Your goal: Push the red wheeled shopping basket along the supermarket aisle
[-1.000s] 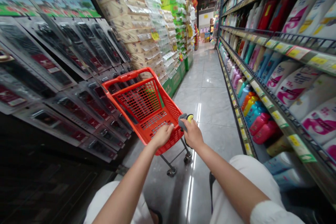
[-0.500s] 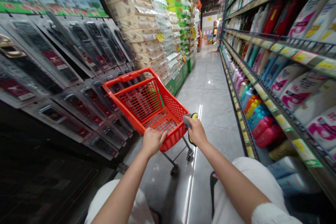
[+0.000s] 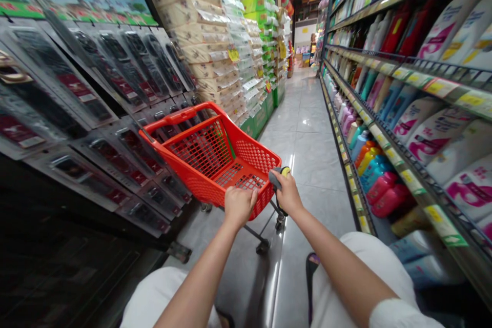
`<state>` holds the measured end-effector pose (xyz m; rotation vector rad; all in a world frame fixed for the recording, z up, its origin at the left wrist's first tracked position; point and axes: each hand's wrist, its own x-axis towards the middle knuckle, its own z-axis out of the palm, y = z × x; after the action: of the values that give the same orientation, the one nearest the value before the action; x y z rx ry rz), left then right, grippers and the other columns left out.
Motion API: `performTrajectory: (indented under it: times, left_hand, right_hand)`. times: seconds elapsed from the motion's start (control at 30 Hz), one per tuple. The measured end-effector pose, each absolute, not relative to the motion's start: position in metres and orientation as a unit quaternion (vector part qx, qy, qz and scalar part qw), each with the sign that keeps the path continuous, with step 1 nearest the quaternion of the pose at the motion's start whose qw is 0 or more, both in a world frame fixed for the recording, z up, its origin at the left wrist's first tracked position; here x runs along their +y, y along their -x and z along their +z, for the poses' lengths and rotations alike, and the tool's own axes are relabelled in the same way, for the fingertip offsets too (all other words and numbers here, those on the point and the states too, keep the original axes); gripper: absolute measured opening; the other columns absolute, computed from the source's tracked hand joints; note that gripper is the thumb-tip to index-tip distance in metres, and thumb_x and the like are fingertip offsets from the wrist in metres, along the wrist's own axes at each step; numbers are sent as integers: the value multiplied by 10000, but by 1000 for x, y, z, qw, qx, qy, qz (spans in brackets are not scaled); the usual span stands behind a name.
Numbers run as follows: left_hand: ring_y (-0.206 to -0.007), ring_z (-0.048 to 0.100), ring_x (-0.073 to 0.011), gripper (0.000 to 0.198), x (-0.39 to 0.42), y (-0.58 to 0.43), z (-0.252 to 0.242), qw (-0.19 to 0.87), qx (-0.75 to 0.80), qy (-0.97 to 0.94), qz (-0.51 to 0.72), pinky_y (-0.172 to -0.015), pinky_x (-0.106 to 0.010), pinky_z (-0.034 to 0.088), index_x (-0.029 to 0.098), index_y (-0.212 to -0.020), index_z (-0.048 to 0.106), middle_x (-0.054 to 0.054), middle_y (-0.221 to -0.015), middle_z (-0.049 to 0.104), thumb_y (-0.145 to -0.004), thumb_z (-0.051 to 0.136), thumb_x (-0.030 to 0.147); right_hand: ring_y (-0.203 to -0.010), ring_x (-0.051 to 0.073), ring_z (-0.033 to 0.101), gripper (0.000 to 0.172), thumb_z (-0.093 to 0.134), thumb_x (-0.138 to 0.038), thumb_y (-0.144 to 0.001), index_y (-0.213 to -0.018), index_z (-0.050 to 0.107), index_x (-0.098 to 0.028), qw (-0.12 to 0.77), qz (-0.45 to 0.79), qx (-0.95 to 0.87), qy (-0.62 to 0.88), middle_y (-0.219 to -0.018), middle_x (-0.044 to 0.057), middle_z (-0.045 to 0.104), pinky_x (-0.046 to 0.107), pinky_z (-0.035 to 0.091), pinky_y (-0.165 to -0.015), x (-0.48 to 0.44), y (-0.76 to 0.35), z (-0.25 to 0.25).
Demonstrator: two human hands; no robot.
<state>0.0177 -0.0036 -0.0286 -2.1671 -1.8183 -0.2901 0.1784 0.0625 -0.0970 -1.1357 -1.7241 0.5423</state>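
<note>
A small red plastic shopping cart (image 3: 188, 156) stands in front of me on dark metal legs with castors, its handle at the far left end. My left hand (image 3: 239, 206) is closed over the near rim of its basket, thumb towards the inside. Just outside the basket's right corner, my right hand (image 3: 287, 192) is wrapped around a grey and yellow cloth-like thing (image 3: 275, 178) with black edging. Whether that thing touches the cart, I cannot tell. The grid floor of the basket shows between the hands.
Packaged belts (image 3: 119, 64) hang on a rack at the left, close to the cart's handle. Stacked tissue packs (image 3: 203, 36) line the aisle beyond. Shelves of bottles (image 3: 426, 128) run along the right. Grey floor tiles (image 3: 319, 154) lie between.
My left hand has slid to the right along the basket rim. The cart has turned slightly, its handle end shifting left and its near castor right. My right hand has hardly moved.
</note>
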Motion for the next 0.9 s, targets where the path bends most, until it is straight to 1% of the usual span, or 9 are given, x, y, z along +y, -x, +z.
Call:
performTrajectory:
  times: [0.17, 0.27, 0.33, 0.43, 0.53, 0.6, 0.7, 0.77, 0.9]
  left_hand:
    - [-620, 615, -189, 558, -4, -32, -29, 153, -640, 746, -104, -640, -335, 253, 190, -683, 720, -83, -630, 697, -969, 284, 389]
    - [-653, 627, -198, 555, -5, -40, -25, 158, -642, 742, -110, -647, -341, 250, 192, -701, 719, -88, -649, 701, -969, 278, 397]
    - [-675, 631, -202, 542, -5, -43, -22, 156, -639, 746, -107, -651, -341, 250, 193, -699, 710, -87, -664, 703, -964, 289, 407]
    - [-689, 629, -202, 485, -6, -45, -19, 148, -633, 753, -98, -656, -337, 252, 200, -710, 698, -76, -674, 701, -947, 335, 418]
    - [-673, 617, -193, 450, -10, -44, -19, 150, -629, 756, -96, -655, -333, 253, 214, -708, 689, -55, -648, 687, -938, 361, 419]
    - [-650, 602, -185, 461, -13, -42, -20, 157, -622, 761, -95, -651, -331, 255, 217, -682, 679, -46, -618, 672, -941, 358, 424]
    - [-622, 580, -175, 483, -18, -39, -23, 175, -609, 768, -92, -645, -326, 258, 216, -652, 669, -41, -586, 652, -946, 349, 428]
    - [-614, 570, -171, 490, -19, -38, -24, 186, -602, 771, -94, -643, -325, 259, 215, -643, 667, -39, -568, 642, -950, 346, 423]
    - [-613, 562, -174, 511, -14, -39, -26, 193, -608, 764, -102, -641, -322, 263, 208, -630, 668, -53, -567, 639, -951, 329, 416]
  right_hand:
    - [-1078, 275, 495, 690, 438, -14, -700, -1333, 517, -274, 527, 227, -646, 503, -1070, 96, 497, 470, 418, -972, 58, -170, -102]
    - [-1147, 270, 482, 698, 451, -40, -726, -1378, 461, -289, 526, 261, -671, 452, -1145, 95, 501, 459, 405, -998, 27, -160, -113]
    - [-1180, 236, 487, 651, 448, -65, -753, -1361, 474, -295, 546, 306, -660, 415, -1206, 74, 518, 416, 391, -1027, 16, -157, -120]
    - [-1163, 212, 515, 565, 478, -120, -754, -1305, 510, -243, 606, 356, -546, 456, -1226, 68, 556, 384, 392, -1029, 31, -162, -128]
    - [-1155, 216, 515, 563, 515, -147, -720, -1281, 506, -192, 649, 351, -438, 514, -1241, 89, 557, 389, 389, -1027, 72, -172, -126]
    - [-1142, 214, 518, 558, 518, -126, -693, -1248, 544, -183, 648, 348, -449, 507, -1220, 87, 567, 377, 384, -1030, 98, -176, -120]
    - [-1084, 210, 538, 524, 487, -88, -676, -1172, 623, -188, 633, 350, -485, 491, -1108, 71, 603, 356, 393, -1016, 118, -173, -112]
    - [-1050, 216, 544, 519, 476, -87, -694, -1177, 634, -195, 628, 342, -484, 505, -1063, 73, 595, 365, 402, -1004, 113, -166, -111]
    - [-1078, 246, 523, 527, 490, -95, -719, -1220, 617, -200, 602, 333, -498, 528, -1096, 104, 546, 412, 390, -1023, 68, -149, -125]
